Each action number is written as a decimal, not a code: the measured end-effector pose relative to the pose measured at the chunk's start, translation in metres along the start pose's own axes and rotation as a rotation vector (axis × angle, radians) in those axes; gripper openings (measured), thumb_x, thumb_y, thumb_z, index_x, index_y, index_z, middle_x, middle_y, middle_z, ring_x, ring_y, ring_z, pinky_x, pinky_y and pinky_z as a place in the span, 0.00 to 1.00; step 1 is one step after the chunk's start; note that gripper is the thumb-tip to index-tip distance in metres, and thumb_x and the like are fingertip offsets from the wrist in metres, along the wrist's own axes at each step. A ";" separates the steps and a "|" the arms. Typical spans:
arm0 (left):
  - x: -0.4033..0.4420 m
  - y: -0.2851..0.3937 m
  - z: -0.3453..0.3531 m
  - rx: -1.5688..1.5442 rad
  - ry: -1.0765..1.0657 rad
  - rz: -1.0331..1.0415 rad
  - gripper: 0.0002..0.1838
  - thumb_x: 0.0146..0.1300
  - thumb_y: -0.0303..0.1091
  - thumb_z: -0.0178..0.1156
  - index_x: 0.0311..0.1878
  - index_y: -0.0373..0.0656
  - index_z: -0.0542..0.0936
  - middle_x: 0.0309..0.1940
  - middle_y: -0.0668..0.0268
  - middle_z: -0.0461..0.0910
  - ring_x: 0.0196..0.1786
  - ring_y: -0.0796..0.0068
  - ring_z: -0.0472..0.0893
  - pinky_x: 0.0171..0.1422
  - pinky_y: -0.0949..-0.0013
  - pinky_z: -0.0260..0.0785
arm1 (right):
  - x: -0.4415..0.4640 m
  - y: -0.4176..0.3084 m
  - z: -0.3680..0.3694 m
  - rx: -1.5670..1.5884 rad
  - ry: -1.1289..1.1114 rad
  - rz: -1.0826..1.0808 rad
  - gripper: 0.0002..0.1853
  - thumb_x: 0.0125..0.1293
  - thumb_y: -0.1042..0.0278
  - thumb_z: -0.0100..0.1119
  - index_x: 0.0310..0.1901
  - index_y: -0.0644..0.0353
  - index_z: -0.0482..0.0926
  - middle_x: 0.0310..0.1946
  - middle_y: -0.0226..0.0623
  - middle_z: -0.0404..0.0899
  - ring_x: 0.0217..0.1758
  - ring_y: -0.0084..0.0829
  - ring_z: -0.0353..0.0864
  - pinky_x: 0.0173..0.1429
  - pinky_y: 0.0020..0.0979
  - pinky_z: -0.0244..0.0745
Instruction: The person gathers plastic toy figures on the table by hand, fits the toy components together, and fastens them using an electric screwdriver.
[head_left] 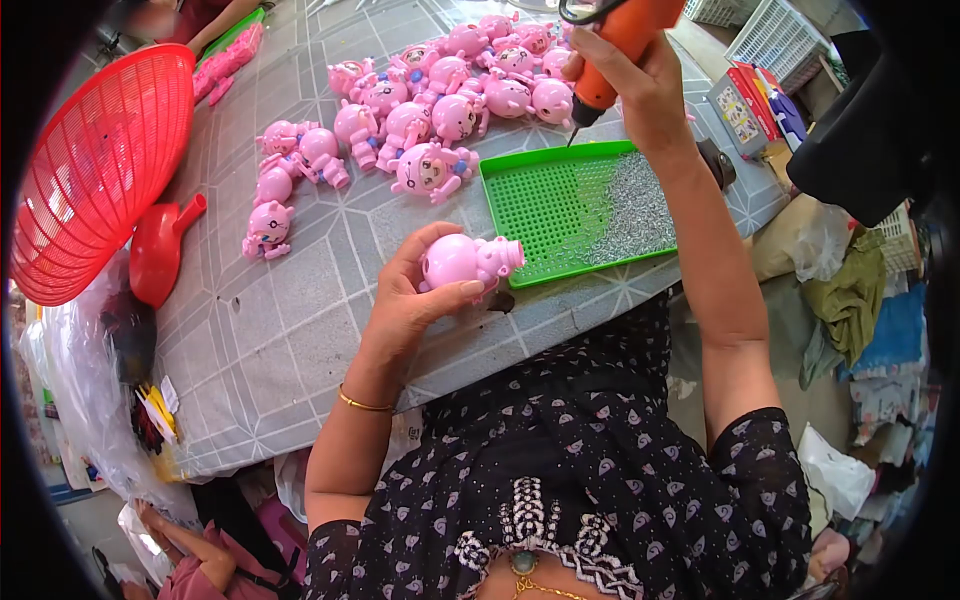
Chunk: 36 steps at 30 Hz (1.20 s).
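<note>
In my left hand (425, 285) is a pink plastic toy figure (462, 264), lying sideways with its narrow neck end pointing right. My right hand (640, 95) grips an orange electric screwdriver (622, 45), its thin bit aimed down above the far edge of a green tray (530, 215). Small silvery screws (635, 215) are heaped in the tray's right part, and its perforated floor shows at the left. Beyond the tray and to its left, many similar pink figures (430, 168) lie in a loose pile on the table.
A large red mesh basket (110, 170) and a red scoop (160, 250) stand at the table's left. Another person's arm (225, 20) is near a green tray of pink parts (230, 60) at the far left. White crates (780, 45) and boxes (750, 105) sit far right.
</note>
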<state>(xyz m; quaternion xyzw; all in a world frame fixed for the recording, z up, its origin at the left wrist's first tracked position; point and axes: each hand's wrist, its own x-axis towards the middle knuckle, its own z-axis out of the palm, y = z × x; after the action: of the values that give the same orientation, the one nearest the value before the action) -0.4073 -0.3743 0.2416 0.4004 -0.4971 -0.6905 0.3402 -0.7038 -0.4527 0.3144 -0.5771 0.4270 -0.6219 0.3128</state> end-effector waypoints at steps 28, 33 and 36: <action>0.005 -0.016 -0.005 0.164 0.072 0.146 0.33 0.50 0.28 0.79 0.60 0.39 0.77 0.48 0.69 0.76 0.48 0.77 0.80 0.52 0.73 0.76 | -0.055 -0.009 -0.008 0.504 -0.393 0.131 0.19 0.66 0.56 0.63 0.52 0.58 0.72 0.23 0.29 0.67 0.25 0.24 0.71 0.51 0.35 0.79; 0.005 -0.016 -0.005 0.128 0.084 0.126 0.32 0.50 0.28 0.79 0.60 0.38 0.77 0.48 0.69 0.76 0.48 0.77 0.80 0.52 0.73 0.76 | -0.050 -0.010 -0.007 0.513 -0.484 0.012 0.27 0.68 0.52 0.57 0.61 0.62 0.70 0.34 0.31 0.67 0.36 0.25 0.71 0.60 0.43 0.76; 0.005 -0.015 -0.004 0.123 0.082 0.106 0.32 0.50 0.29 0.79 0.59 0.39 0.77 0.48 0.69 0.76 0.48 0.77 0.80 0.52 0.73 0.77 | -0.056 -0.012 -0.002 0.533 -0.379 0.015 0.28 0.70 0.50 0.56 0.61 0.64 0.69 0.42 0.37 0.72 0.41 0.30 0.78 0.62 0.46 0.78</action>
<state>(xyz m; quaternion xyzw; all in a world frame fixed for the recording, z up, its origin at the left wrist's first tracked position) -0.4065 -0.3760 0.2255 0.4219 -0.5447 -0.6226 0.3711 -0.6972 -0.3980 0.2998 -0.5774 0.1874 -0.5909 0.5313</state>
